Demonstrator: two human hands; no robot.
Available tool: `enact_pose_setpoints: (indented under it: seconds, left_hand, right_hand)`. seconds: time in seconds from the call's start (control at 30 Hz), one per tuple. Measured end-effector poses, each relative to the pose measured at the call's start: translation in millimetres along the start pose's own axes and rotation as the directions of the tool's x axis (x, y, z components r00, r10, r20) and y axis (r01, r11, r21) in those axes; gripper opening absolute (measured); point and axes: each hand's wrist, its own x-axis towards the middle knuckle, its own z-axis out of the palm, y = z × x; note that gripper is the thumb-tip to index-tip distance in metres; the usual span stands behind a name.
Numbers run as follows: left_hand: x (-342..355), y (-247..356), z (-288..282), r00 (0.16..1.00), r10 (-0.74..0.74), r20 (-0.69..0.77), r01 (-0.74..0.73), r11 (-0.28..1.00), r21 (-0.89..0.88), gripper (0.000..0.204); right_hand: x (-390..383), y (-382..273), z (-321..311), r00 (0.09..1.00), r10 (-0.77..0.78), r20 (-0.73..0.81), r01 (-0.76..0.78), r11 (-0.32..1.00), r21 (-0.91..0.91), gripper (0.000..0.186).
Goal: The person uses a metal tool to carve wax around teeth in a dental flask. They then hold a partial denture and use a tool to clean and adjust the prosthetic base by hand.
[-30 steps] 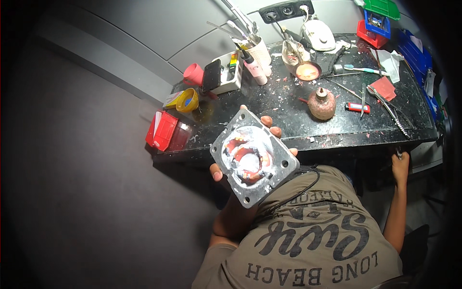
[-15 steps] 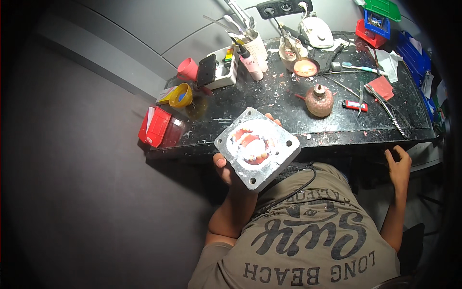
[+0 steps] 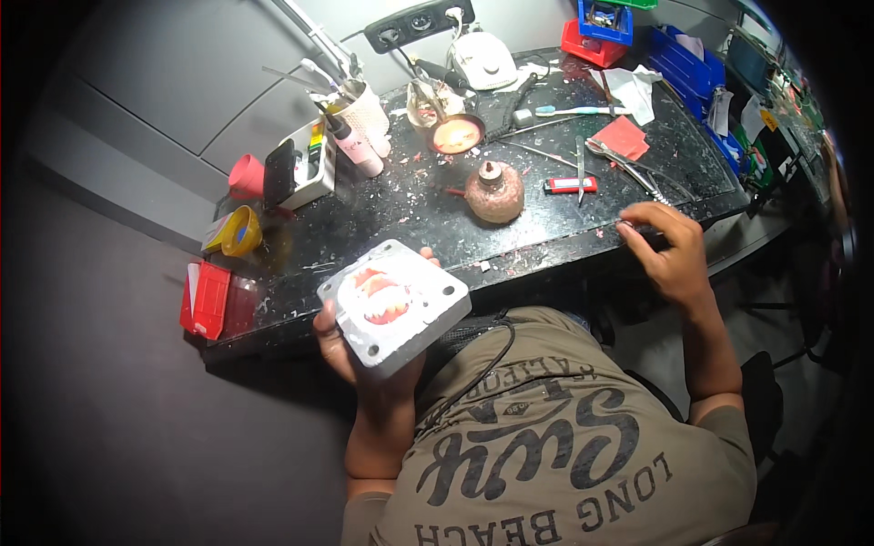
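Observation:
My left hand (image 3: 337,350) grips a square metal denture flask half (image 3: 414,332) from below, thumb on its left side and fingertips showing at its far edge. White plaster fills the flask, with holes at its corners. In the plaster sits a denture (image 3: 387,305) of pink-red base and pale teeth, its face turned up. My right hand (image 3: 674,250) hovers by the bench's front edge at the right, fingers bent, thumb and forefinger slightly apart, with nothing visible between them. Nearest to it lie a metal hand tool (image 3: 628,164) and a red lighter (image 3: 571,185) with a slim blade (image 3: 581,168) across it.
On the black bench (image 3: 364,218) stand a round burner bottle (image 3: 494,193), a pan of pink wax (image 3: 457,135), a pink bottle (image 3: 357,150) and a brush holder (image 3: 364,109). A toothbrush (image 3: 583,111) and pink sheet (image 3: 622,138) lie right. Red (image 3: 208,300) and blue bins (image 3: 683,68) flank them.
The view has swung right, so the bench sits further left in the picture. My right hand has risen toward the bench edge. The flask half stays in my left hand, tilted somewhat differently.

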Motion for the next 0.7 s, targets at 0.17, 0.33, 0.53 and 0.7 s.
enact_pose_setpoints:
  seconds: [0.17, 0.33, 0.53, 0.7]
  left_hand:
    - [-1.0, -15.7, 8.8, 0.959, 0.140, -0.245, -0.095, 0.978, 0.188, 0.086]
    - [-6.4, -11.6, 5.5, 0.966, -0.086, -0.245, 0.146, 0.960, 0.239, 0.104]
    - [-8.7, -16.2, 8.3, 0.955, -0.135, -0.262, 0.206, 0.942, 0.264, 0.107]
    - [-8.1, -21.7, 13.3, 0.951, -0.140, -0.274, 0.208, 0.949, 0.237, 0.106]
  right_hand:
    - [36.3, 15.2, 29.0, 0.980, -0.156, 0.121, 0.170, 0.979, -0.116, 0.033]
    - [58.2, 39.4, 45.2, 0.958, -0.179, 0.225, 0.224, 0.955, -0.194, 0.022]
    - [63.0, 28.2, 52.7, 0.920, -0.385, -0.070, 0.390, 0.915, 0.099, 0.021]
    - [46.9, -29.0, 28.6, 0.884, -0.430, -0.182, 0.465, 0.843, 0.271, 0.012]
